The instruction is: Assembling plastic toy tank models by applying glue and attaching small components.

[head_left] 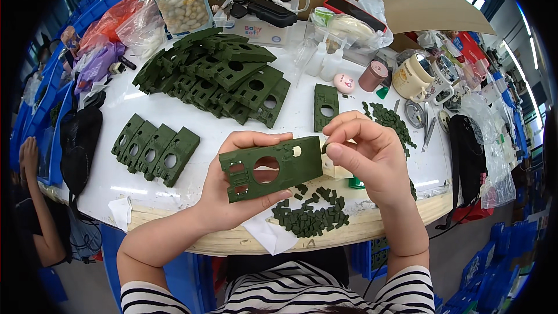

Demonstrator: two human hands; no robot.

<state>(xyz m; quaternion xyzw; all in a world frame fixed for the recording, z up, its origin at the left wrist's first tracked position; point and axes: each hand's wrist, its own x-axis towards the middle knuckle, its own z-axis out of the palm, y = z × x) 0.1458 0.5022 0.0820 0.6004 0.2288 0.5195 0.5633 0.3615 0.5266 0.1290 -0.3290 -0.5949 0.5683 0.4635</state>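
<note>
My left hand (216, 193) grips a dark green plastic model tank hull (305, 170) by its edges, fingers behind and thumb below. The hull is tilted, with a big round hole and smaller openings showing. At its right end my right hand (375, 154) pinches a small dark green piece (324, 147), mostly hidden by the fingertips. Below the hands lies a heap of small green plastic parts (311, 216). Another heap of tiny green parts (392, 121) is to the right. One more hull (326, 104) lies flat just beyond my hands.
A large pile of hulls (232, 72) fills the back left, with a short row of hulls (156, 152) nearer. Glue bottles (331, 65), a cream mug (411, 75), tweezers (429, 135) and a tape roll (414, 114) stand right. White paper (270, 234) hangs at the front edge.
</note>
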